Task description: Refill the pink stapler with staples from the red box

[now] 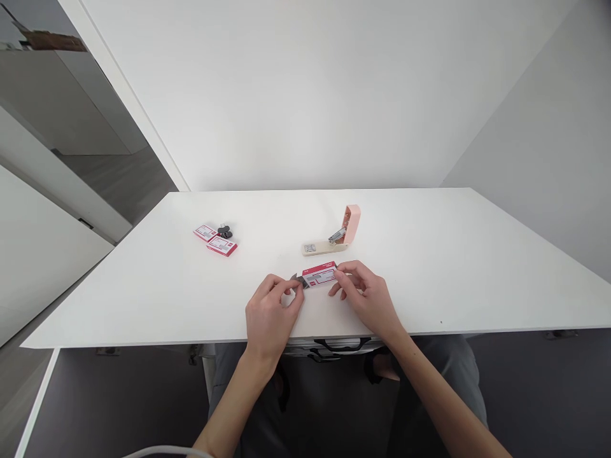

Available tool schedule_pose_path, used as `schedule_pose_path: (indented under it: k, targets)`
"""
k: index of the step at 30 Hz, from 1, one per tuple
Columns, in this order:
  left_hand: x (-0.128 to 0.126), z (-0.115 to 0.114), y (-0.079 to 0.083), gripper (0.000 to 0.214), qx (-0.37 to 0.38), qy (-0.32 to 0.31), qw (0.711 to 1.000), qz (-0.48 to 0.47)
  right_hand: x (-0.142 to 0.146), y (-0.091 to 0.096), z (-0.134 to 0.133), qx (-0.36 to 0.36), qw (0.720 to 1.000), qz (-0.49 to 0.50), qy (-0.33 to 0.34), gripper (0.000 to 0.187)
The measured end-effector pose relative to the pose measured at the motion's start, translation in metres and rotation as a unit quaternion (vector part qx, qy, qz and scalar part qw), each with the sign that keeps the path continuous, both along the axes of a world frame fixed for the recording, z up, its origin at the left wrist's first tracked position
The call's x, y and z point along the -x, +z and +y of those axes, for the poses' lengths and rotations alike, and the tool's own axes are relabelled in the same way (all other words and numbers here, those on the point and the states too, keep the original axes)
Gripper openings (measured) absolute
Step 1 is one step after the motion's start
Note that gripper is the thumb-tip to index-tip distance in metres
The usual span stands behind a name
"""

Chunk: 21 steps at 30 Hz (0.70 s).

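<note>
My right hand [365, 294] pinches the right end of a small red and white staple box [321, 275] that lies near the table's front edge. My left hand [273, 312] pinches a grey strip of staples [298, 280] sticking out of the box's left end. Just behind the box sits a pink stapler [337, 236], its top arm swung open and standing upright.
Two more red and white staple boxes [216, 239] lie at the left of the white table [453, 267], with a small dark object [224, 231] beside them. A white wall stands behind the table. My lap and a dark handle show under the front edge.
</note>
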<state>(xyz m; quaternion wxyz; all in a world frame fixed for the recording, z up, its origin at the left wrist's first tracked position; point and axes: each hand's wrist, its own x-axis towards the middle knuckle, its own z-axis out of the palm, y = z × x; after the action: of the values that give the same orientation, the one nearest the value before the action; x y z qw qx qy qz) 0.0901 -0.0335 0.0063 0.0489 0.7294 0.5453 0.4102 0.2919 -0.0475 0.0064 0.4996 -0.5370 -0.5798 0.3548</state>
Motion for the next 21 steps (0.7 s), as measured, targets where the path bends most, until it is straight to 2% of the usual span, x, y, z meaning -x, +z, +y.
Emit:
schedule_pose_path:
  k: [21]
  targets:
    - [0.0021, 0.0003, -0.0045, 0.015, 0.000, -0.013, 0.999, 0.053, -0.0010, 0.0004, -0.0009, -0.008, 1.000, 0.015, -0.006, 0.027]
